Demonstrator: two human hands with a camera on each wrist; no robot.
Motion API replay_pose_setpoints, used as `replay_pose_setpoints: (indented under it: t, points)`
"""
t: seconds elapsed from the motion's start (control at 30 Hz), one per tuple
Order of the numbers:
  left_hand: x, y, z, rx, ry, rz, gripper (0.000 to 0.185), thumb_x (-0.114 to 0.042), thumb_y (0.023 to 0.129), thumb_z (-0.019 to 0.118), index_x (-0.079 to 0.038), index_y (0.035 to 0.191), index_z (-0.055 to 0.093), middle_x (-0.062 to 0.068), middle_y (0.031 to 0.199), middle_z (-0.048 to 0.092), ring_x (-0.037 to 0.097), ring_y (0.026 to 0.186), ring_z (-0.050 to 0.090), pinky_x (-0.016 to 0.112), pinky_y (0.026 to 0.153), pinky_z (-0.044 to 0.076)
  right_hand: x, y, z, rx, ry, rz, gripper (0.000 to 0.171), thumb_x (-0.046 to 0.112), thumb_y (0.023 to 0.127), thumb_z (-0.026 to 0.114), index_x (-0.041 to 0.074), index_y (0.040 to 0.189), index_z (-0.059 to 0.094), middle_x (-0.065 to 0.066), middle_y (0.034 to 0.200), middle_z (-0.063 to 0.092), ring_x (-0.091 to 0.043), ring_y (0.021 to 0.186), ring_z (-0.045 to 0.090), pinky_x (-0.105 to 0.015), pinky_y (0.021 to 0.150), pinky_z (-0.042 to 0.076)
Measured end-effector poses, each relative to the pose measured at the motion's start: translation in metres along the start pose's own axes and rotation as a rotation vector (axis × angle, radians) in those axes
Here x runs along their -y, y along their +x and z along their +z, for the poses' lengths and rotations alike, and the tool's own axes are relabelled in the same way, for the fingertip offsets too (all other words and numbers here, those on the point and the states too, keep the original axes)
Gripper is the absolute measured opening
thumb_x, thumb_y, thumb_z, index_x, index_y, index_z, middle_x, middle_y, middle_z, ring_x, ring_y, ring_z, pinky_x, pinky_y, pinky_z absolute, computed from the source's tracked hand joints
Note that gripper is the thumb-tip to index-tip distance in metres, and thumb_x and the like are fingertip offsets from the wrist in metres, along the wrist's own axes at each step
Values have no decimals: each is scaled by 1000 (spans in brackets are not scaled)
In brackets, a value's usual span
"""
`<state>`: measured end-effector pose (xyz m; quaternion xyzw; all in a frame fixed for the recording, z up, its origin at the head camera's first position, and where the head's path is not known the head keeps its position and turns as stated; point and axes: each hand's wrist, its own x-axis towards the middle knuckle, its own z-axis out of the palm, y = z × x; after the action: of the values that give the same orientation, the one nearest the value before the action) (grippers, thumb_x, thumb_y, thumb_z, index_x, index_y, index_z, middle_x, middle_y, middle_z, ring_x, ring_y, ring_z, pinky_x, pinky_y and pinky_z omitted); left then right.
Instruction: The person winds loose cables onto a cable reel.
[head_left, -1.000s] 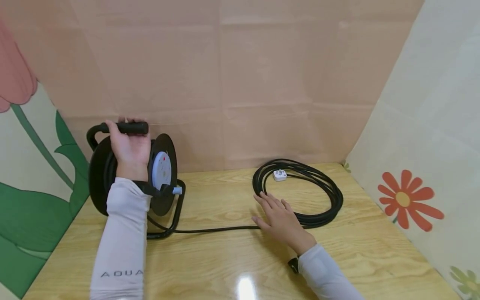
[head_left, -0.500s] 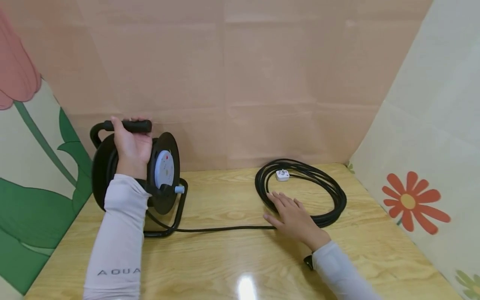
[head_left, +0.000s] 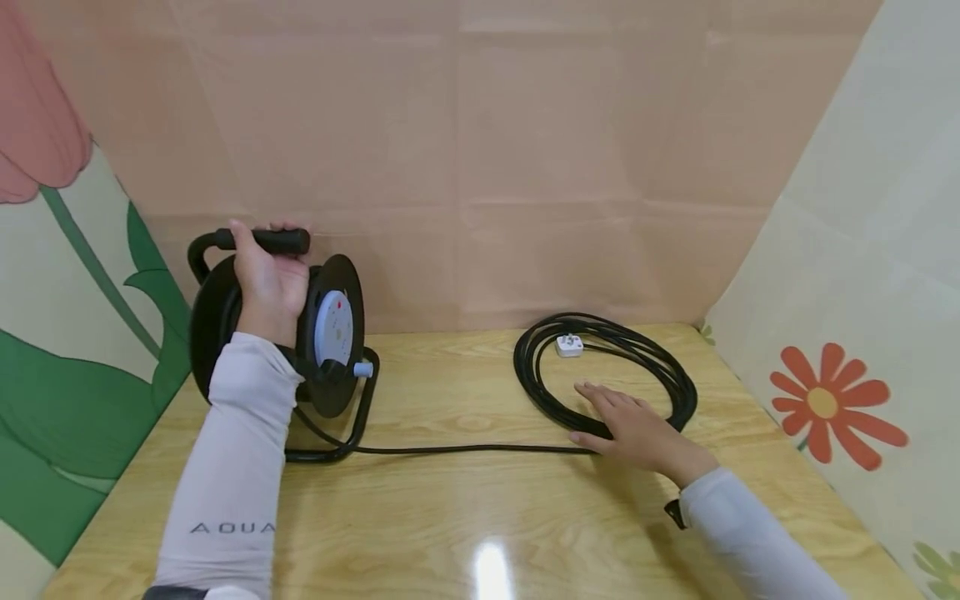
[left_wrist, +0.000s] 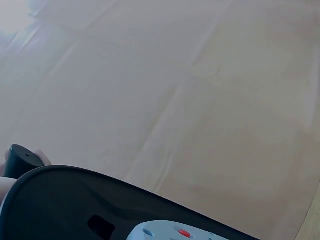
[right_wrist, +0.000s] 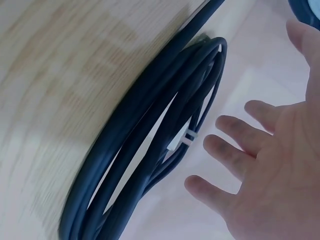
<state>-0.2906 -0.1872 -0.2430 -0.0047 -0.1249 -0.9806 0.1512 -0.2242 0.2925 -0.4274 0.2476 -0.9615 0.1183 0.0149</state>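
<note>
While the right hand (head_left: 641, 429) lies flat with fingers spread on the near loops of the coiled cable (head_left: 607, 379), toward the desk's (head_left: 480, 517) right edge, the left hand (head_left: 266, 279) is curled round the top handle (head_left: 258, 241) of the cable reel (head_left: 281, 333) near the left edge. A single black strand runs along the desk between reel and coil. The white plug (head_left: 569, 344) sits inside the coil's far side. From the right wrist view the cable looks rubbery and limp, probably springy enough to slide apart, so gathering several loops together would suit it; the reel seems rigid and weighty, best carried by its handle.
</note>
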Motion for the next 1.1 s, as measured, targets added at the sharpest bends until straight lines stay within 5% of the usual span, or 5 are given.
replay_pose_setpoints:
  t: [0.23, 0.73, 1.1]
  points:
    - [-1, 3, 1, -26, 40, -10, 43, -47, 106, 37, -6, 98, 40, 8, 87, 51, 22, 74, 56, 39, 71, 57, 1, -3, -5, -4, 31, -3, 80, 61, 97, 54, 9, 155, 34, -21, 153, 40, -44, 139, 37, -72, 105, 28]
    - [-31, 11, -2, -36, 160, -188, 33, -43, 107, 43, -11, 115, 40, 7, 85, 52, 21, 72, 56, 41, 70, 59, -2, -8, -8, -8, 33, -15, 78, 57, 99, 54, 8, 155, 34, -20, 153, 40, -46, 138, 37, -73, 103, 29]
    - [-40, 17, -3, -49, 121, -301, 38, -44, 107, 42, -7, 99, 42, 8, 76, 48, 22, 58, 49, 43, 57, 56, -2, -14, -1, -2, 41, 5, 76, 56, 99, 54, 8, 154, 34, -22, 151, 42, -47, 136, 40, -71, 104, 31]
